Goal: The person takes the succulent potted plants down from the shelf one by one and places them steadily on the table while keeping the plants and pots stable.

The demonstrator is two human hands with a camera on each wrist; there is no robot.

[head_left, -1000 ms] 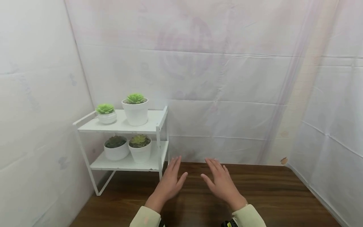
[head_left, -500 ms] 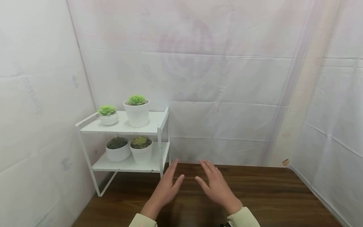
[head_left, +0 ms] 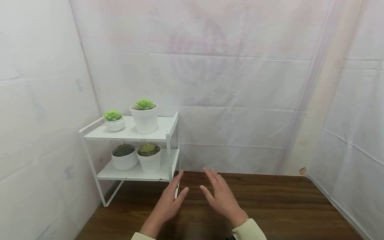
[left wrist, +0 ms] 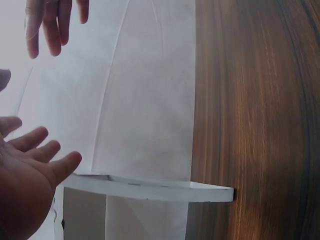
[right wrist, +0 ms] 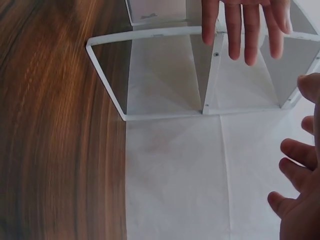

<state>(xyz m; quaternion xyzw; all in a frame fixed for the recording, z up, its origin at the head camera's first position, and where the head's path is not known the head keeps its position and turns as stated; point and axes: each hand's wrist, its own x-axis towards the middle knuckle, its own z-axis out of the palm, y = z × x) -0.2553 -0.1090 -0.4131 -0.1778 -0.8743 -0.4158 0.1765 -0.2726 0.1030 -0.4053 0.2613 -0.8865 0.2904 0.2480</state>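
Observation:
Both hands hover over the brown wooden table point(head_left: 270, 203), palms facing each other with a gap between them. My left hand point(head_left: 168, 201) has its fingers extended and holds nothing; it is close to the right front leg of a white two-tier shelf point(head_left: 132, 176). To its right, my right hand point(head_left: 223, 196) is likewise empty, fingers straight and thumb apart. On the upper tier stand a small potted succulent point(head_left: 114, 124) and a taller potted succulent point(head_left: 145, 120). The lower tier bears a dark succulent in a low pot point(head_left: 124, 160) and a green succulent in a tapered pot point(head_left: 150, 162).
White sheeting point(head_left: 240, 126) covers the back and both sides of the workspace. The shelf takes up the left rear of the table. A small brown mark point(head_left: 303, 170) shows near the far right corner.
Both hands have drifted left and slightly toward me, the right one further, so the gap between them is a little narrower. The plants and shelf stay in place.

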